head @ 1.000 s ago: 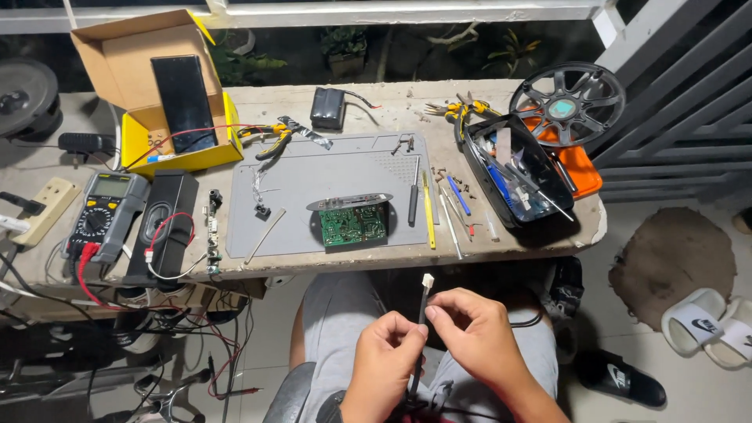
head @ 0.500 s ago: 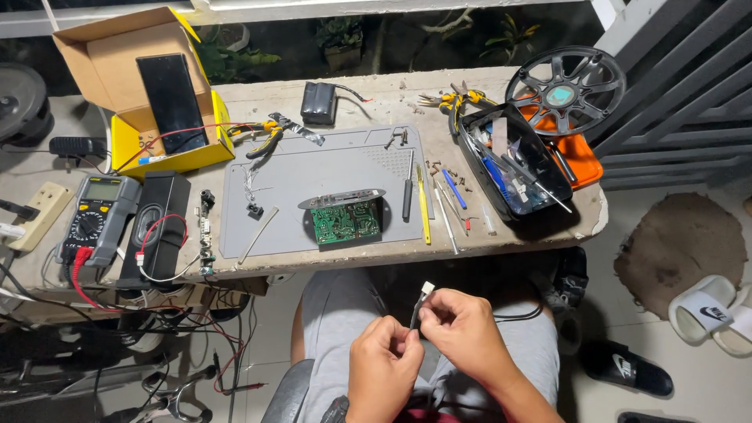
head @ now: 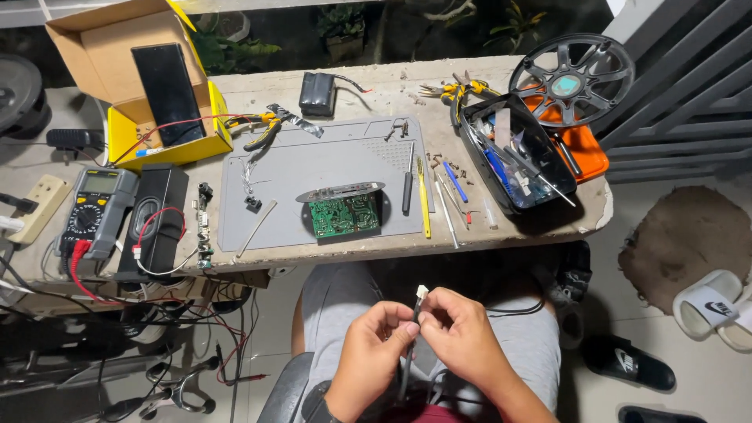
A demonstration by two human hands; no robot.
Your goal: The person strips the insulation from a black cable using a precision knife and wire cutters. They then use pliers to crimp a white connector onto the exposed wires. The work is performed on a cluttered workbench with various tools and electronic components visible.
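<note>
Meanwhile, the white-tipped cable [head: 420,301] has been kept pinched by left hand [head: 372,352] and right hand [head: 462,341], lowered slightly toward 6 o'clock of the circuit board [head: 342,215].

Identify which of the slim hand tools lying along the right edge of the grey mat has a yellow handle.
It is the yellow-handled tool, lying between the black-handled tool on its left and the blue-handled one on its right. It reaches nearest the table's front edge.

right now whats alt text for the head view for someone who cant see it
Seated at a workbench, a person's left hand and right hand pinch a thin cable with a small white connector above their lap. A green circuit board lies on a grey mat.
</note>
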